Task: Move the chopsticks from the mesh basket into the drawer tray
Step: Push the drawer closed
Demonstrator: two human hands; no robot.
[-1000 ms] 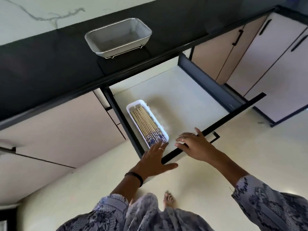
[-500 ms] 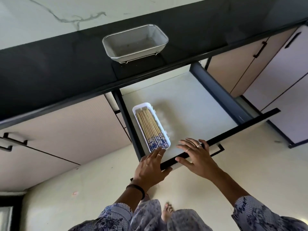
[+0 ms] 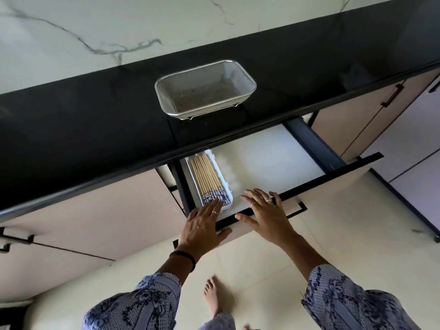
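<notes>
The steel mesh basket (image 3: 206, 89) stands on the black counter with nothing in it. Below, the drawer (image 3: 266, 163) is partly out. A white tray (image 3: 229, 194) lies along its left side, filled with a bundle of wooden chopsticks (image 3: 206, 173) with blue-patterned ends. My left hand (image 3: 203, 226) lies flat on the drawer's front edge, fingertips over the tray's near end. My right hand (image 3: 264, 214) rests flat on the same edge to the right, fingers spread. Neither hand holds anything.
The black counter (image 3: 95, 129) overhangs the drawer's back half. Beige cabinet fronts (image 3: 95, 210) with black handles flank the drawer. A dark drawer side rail (image 3: 312, 144) runs along the right. My bare foot (image 3: 214, 296) stands on the pale floor below.
The drawer has slid inward under the counter, with both hands pressed on its front edge. The tray's far end now sits beneath the counter's lip.
</notes>
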